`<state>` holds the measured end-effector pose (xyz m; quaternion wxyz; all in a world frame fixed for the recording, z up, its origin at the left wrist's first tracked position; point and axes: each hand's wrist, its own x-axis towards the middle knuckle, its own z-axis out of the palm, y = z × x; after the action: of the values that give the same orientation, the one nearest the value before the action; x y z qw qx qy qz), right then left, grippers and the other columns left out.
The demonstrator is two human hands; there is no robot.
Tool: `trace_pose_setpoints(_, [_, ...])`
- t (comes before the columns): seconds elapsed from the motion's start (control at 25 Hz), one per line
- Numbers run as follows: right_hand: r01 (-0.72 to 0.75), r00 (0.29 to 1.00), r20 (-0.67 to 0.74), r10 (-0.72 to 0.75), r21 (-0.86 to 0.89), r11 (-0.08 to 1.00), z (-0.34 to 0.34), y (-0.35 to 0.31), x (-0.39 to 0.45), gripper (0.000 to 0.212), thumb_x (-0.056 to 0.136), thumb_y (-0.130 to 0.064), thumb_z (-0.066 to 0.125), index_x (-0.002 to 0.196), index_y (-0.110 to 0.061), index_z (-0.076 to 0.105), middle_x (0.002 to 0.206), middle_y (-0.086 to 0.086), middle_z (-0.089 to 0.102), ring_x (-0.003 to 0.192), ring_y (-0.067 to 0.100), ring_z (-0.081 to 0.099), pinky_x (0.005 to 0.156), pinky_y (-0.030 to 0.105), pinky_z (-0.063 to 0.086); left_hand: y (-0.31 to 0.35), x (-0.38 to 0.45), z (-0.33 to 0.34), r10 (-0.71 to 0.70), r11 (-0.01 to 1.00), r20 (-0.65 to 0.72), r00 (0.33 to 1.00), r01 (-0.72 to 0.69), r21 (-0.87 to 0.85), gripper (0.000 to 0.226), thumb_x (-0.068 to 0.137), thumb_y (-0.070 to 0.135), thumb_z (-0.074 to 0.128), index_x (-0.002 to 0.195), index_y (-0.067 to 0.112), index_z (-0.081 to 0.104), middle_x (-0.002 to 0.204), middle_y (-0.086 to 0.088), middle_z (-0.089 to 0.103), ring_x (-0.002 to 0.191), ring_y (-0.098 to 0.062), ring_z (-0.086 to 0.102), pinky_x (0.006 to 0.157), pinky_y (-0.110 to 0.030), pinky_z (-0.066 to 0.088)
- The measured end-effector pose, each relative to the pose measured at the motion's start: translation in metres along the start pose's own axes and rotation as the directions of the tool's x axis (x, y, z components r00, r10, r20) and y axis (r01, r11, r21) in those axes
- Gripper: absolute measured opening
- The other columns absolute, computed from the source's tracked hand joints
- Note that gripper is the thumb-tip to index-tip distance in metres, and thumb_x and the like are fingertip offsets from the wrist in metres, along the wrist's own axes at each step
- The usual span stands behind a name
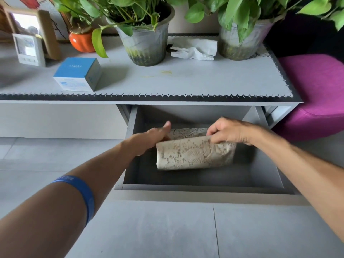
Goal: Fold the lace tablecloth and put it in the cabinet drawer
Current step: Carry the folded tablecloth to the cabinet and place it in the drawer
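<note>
We see the folded cream lace tablecloth (194, 154) inside the open grey cabinet drawer (202, 187), at six o'clock below the worktop; our right hand (229, 132) pinches its top edge, our left hand's (154, 137) grip holds its left end.

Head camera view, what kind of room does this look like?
Probably a living room at home: a low grey cabinet with potted plants, a photo frame and a purple cushioned seat beside it.
</note>
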<state>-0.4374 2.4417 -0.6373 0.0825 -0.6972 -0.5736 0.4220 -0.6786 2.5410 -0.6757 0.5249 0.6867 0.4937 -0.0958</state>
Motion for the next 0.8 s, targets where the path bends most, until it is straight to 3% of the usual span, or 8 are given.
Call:
trace_pose_setpoints(0.04, [-0.036, 0.999, -0.036, 0.039, 0.085, 0.996, -0.001, 0.007, 0.006, 0.023, 0.059, -0.030, 0.064, 0.074, -0.018, 0.075, 0.064, -0.001, 0.061, 0.067, 0.011, 0.050, 0.066, 0.029, 0.037, 0.003, 0.005, -0.003, -0.084, 0.970, -0.027, 0.996, 0.076, -0.232, 0.085, 0.085, 0.080, 0.029, 0.127, 0.016, 0.063, 0.130, -0.006, 0.064, 0.127, -0.026, 0.052, 0.116, -0.047, 0.029])
trace_pose_setpoints(0.12, [-0.071, 0.985, -0.143, 0.101, 0.200, 0.977, 0.005, 0.016, 0.018, 0.010, 0.070, -0.019, 0.068, 0.077, -0.018, 0.075, 0.077, 0.003, 0.068, 0.079, 0.016, 0.056, 0.076, 0.032, 0.044, 0.009, 0.009, -0.001, -0.093, 0.877, -0.078, 0.993, 0.045, -0.479, 0.101, 0.070, 0.092, 0.034, 0.141, 0.021, 0.050, 0.147, -0.003, 0.050, 0.138, -0.024, 0.041, 0.119, -0.049, 0.022])
trace_pose_setpoints(0.24, [-0.030, 0.947, -0.288, 0.139, 0.355, 0.935, 0.016, 0.027, 0.032, 0.019, 0.080, -0.006, 0.070, 0.094, -0.019, 0.071, 0.098, 0.010, 0.075, 0.090, 0.017, 0.062, 0.082, 0.029, 0.049, -0.002, 0.013, 0.008, -0.089, 0.937, -0.148, 0.985, 0.032, -0.348, 0.086, 0.068, 0.063, 0.076, 0.137, 0.018, 0.051, 0.140, -0.003, 0.055, 0.124, -0.019, 0.053, 0.107, -0.036, 0.041])
trace_pose_setpoints(0.32, [-0.044, 0.945, -0.281, 0.166, 0.394, 0.918, 0.015, 0.039, 0.030, 0.027, 0.081, -0.018, 0.077, 0.105, -0.021, 0.067, 0.104, 0.006, 0.073, 0.097, 0.015, 0.063, 0.086, 0.023, 0.048, -0.010, 0.025, 0.015, -0.091, 0.977, -0.261, 0.961, 0.034, -0.213, 0.057, 0.078, 0.038, 0.078, 0.126, 0.016, 0.055, 0.119, -0.001, 0.063, 0.095, -0.011, 0.060, 0.076, -0.022, 0.048])
trace_pose_setpoints(0.4, [-0.153, 0.962, -0.168, 0.213, 0.314, 0.937, 0.010, 0.054, 0.025, 0.051, 0.075, -0.031, 0.083, 0.120, -0.025, 0.062, 0.115, 0.002, 0.068, 0.111, 0.017, 0.060, 0.102, 0.032, 0.045, -0.006, 0.027, 0.019, -0.029, 0.991, -0.350, 0.936, -0.018, -0.130, 0.039, 0.088, 0.035, 0.067, 0.121, 0.016, 0.054, 0.105, 0.004, 0.062, 0.079, -0.003, 0.054, 0.060, -0.017, 0.041])
trace_pose_setpoints(0.48, [-0.227, 0.957, -0.136, 0.255, 0.192, 0.955, 0.010, 0.060, 0.021, 0.063, 0.071, -0.034, 0.085, 0.127, -0.028, 0.057, 0.119, 0.001, 0.065, 0.113, 0.019, 0.058, 0.104, 0.038, 0.044, 0.000, 0.028, 0.022, -0.001, 0.996, -0.380, 0.925, -0.034, -0.087, 0.038, 0.093, 0.035, 0.061, 0.123, 0.015, 0.052, 0.103, 0.004, 0.057, 0.083, -0.010, 0.054, 0.069, -0.020, 0.042])
trace_pose_setpoints(0.64, [-0.254, 0.928, -0.270, 0.256, 0.042, 0.966, 0.019, 0.055, 0.030, 0.059, 0.077, -0.041, 0.078, 0.125, -0.024, 0.048, 0.119, 0.003, 0.058, 0.103, 0.020, 0.055, 0.082, 0.031, 0.044, -0.001, 0.030, 0.022, -0.053, 0.996, -0.383, 0.922, 0.021, -0.085, 0.042, 0.095, 0.035, 0.059, 0.128, 0.011, 0.050, 0.116, -0.005, 0.058, 0.101, -0.020, 0.055, 0.082, -0.028, 0.042])
trace_pose_setpoints(0.8, [-0.223, 0.896, -0.318, 0.312, 0.286, 0.932, 0.026, 0.057, 0.030, 0.051, 0.089, -0.038, 0.067, 0.129, -0.023, 0.040, 0.125, 0.007, 0.055, 0.108, 0.025, 0.059, 0.091, 0.036, 0.049, -0.007, 0.030, 0.021, 0.034, 0.992, -0.456, 0.889, -0.085, -0.091, 0.047, 0.092, 0.028, 0.064, 0.133, 0.016, 0.045, 0.108, -0.002, 0.059, 0.097, -0.019, 0.058, 0.079, -0.025, 0.041])
